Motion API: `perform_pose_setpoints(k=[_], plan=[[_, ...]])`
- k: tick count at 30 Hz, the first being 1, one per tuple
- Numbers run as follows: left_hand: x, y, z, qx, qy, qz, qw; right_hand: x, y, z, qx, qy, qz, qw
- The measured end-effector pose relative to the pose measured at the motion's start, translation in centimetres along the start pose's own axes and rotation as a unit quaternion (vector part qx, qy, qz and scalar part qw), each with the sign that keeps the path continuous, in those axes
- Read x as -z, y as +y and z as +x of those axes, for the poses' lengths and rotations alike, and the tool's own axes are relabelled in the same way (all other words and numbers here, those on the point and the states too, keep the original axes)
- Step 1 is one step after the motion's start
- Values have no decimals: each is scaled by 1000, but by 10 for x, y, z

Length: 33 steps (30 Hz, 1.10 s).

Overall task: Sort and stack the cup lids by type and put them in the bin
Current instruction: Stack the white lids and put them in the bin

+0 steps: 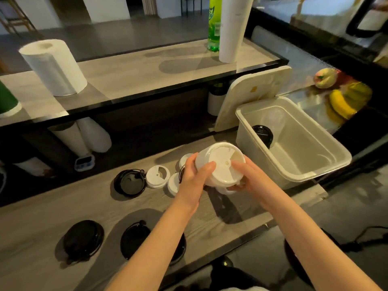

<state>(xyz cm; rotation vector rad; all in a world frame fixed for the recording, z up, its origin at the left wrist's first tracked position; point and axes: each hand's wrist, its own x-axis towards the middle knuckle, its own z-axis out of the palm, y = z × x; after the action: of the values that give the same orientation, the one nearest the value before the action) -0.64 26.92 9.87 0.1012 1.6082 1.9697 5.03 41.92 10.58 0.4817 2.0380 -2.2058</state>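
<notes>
Stack of white lids [220, 164] held tilted above worktop [63, 206], just left of bin [327, 141]. Gripped both sides: left hand [195, 175] curled round edge, right hand [247, 177] cupping underside. Black lid [262, 133] inside bin. Loose white lid [157, 176], black lids [129, 182] on worktop.

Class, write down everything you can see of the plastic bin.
The bin is a cream, rectangular plastic tub with a wide rim. It stands open at the right end of the counter, its lid leaning on edge behind it. Black cup lids lie in its far left corner. The left hand and right hand, holding white lids, do not touch it.
</notes>
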Motion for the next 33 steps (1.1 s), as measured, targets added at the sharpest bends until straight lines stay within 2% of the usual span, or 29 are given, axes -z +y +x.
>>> perform_pose_setpoints(k=[2,5,13,18,21,23,27,31,33], plan=[[-9,7,3,-3,-23,14,1000,9,-8,-5,0,15,3,1000],[-28,15,10,-16,-48,91,995,27,-21,-13,22,54,0,998],[-99,34,52,-41,-88,258,961,117,-52,-7,62,135,-40,988],[-145,35,93,-17,-115,335,935,179,-61,12,62,123,-76,988],[-164,27,112,-16,-101,402,910,213,-61,26,38,110,-99,988],[-170,20,120,-27,-68,465,882,234,-59,38,7,102,-136,985],[-171,4,128,-29,-42,605,794,263,-51,70,-74,42,-233,969],[-171,-8,131,-36,-35,703,710,271,-31,105,-172,-54,-324,929],[-171,-13,132,-52,-23,728,683,272,-19,118,-212,-93,-359,904]])
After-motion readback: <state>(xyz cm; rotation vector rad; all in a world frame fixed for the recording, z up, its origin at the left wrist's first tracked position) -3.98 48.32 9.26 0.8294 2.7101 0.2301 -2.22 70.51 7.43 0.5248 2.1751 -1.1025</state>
